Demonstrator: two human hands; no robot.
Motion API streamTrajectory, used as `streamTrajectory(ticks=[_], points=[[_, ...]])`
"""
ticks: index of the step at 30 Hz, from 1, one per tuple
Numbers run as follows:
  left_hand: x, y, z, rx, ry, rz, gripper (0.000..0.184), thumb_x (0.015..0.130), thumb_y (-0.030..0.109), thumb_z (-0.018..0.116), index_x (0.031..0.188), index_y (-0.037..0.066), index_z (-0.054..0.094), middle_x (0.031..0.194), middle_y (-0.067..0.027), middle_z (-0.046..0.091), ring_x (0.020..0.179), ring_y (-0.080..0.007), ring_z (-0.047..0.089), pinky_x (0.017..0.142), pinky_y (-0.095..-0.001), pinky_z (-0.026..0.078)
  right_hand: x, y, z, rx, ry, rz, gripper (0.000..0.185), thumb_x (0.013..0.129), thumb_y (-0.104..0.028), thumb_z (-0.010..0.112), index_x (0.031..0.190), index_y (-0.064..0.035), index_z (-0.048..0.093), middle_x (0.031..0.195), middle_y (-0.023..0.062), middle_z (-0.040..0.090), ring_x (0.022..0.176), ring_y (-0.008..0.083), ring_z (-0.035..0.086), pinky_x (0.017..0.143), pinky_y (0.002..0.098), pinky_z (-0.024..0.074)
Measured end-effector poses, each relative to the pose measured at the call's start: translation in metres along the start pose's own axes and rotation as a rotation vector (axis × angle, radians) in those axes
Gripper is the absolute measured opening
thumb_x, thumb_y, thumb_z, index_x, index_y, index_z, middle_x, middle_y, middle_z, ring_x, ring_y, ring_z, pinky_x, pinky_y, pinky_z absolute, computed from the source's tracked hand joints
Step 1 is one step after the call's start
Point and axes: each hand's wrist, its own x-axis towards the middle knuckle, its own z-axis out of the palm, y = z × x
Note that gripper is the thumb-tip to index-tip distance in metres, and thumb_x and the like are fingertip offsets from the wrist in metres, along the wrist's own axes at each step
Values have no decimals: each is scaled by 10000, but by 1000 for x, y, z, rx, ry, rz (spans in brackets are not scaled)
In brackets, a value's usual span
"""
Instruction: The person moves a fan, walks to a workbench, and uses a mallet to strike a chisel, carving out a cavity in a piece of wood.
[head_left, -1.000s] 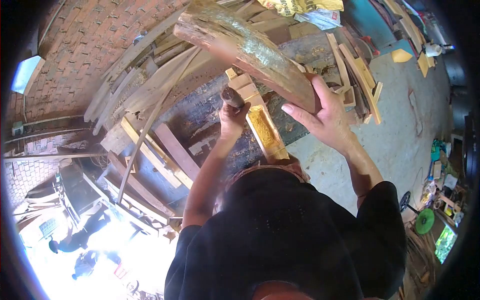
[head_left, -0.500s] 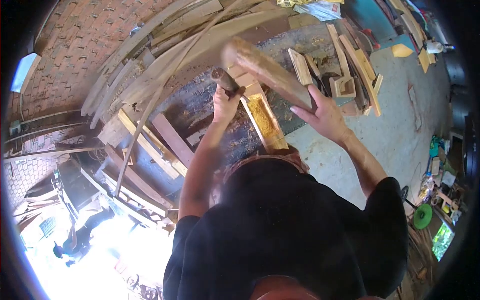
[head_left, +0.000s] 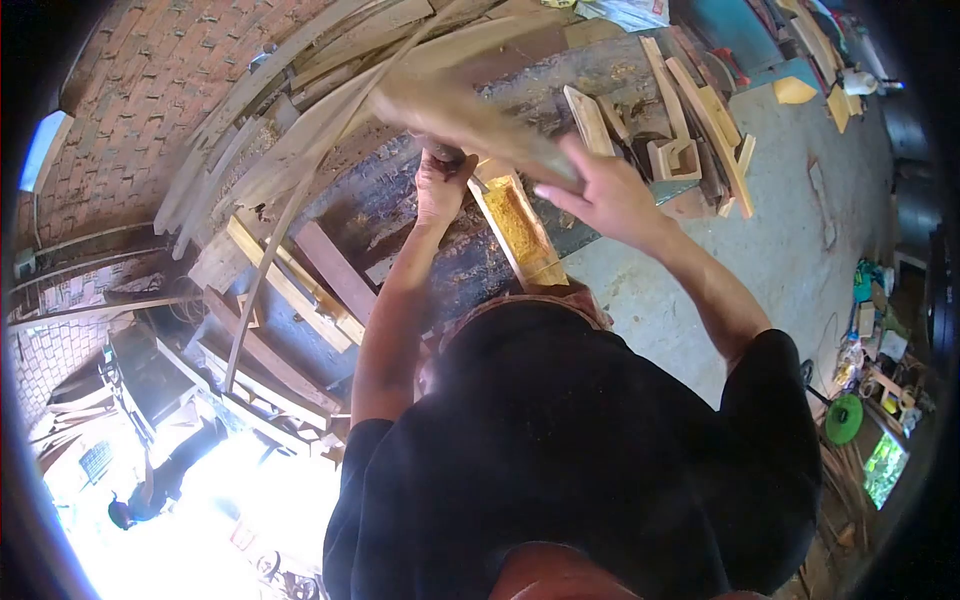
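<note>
My left hand [head_left: 440,192] is closed around the dark handle of a chisel [head_left: 452,152], whose metal end reaches the upper end of a hollowed wooden block [head_left: 548,272]. Yellow wood chips [head_left: 518,225] lie in the block's long recess. Blurred by motion, a thick wooden mallet [head_left: 480,125], shaped like a plain billet, extends up and left from my right hand [head_left: 612,197], which grips its near end. The mallet's far part overlaps the top of the chisel handle in view; whether they touch I cannot tell.
Offcuts and a small open wooden box [head_left: 675,160] lie to the right on the bench. Long planks [head_left: 330,125] are stacked at the back beside a brick wall [head_left: 200,80]. Boards [head_left: 335,265] lie at left. Another person [head_left: 165,480] is in the bright area at lower left.
The mallet has swung left and down toward the chisel's handle, and my right hand has moved left with it. My left hand keeps its hold on the chisel; the view has shifted slightly.
</note>
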Motion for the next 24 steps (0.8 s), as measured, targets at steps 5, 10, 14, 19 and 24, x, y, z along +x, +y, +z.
streamTrajectory(ticks=[5, 10, 14, 19, 24], points=[[5, 8, -17, 175, 33, -119, 449, 816, -65, 665, 1196, 54, 456, 1058, -52, 627, 926, -137, 609, 812, -277, 508, 3, 4, -2, 25, 66, -11, 508, 872, -436, 635, 1148, -51, 453, 760, 196, 645, 653, 347, 664, 571, 431, 528], [3, 16, 8, -56, -27, -86, 465, 830, -83, 630, 1234, 67, 456, 1143, -61, 614, 1039, -151, 592, 913, -297, 491, 22, -32, -14, 194, 454, -289, 492, 864, -377, 665, 1152, -40, 451, 741, 213, 628, 628, 367, 651, 568, 413, 530], [19, -6, 5, -62, -11, -54, 488, 808, -98, 638, 1230, 71, 460, 1096, -27, 606, 981, -125, 587, 870, -271, 488, 19, 10, 26, 44, 19, 44, 480, 837, -363, 696, 1111, -33, 481, 810, 205, 625, 739, 368, 653, 641, 426, 505], [10, 16, -7, -53, 35, -155, 404, 812, -32, 688, 1130, 95, 475, 959, -7, 605, 853, -95, 583, 714, -242, 488, -5, 16, 28, 56, -8, 133, 478, 843, -390, 680, 1095, -41, 472, 786, 223, 621, 704, 407, 630, 610, 449, 489], [-2, 11, -9, 129, 25, -105, 329, 812, -9, 707, 1067, 78, 517, 938, -1, 616, 864, -92, 581, 768, -244, 482, -10, 21, 21, 183, 126, 48, 506, 862, -438, 650, 1097, -31, 464, 737, 219, 629, 686, 395, 644, 595, 446, 500]])
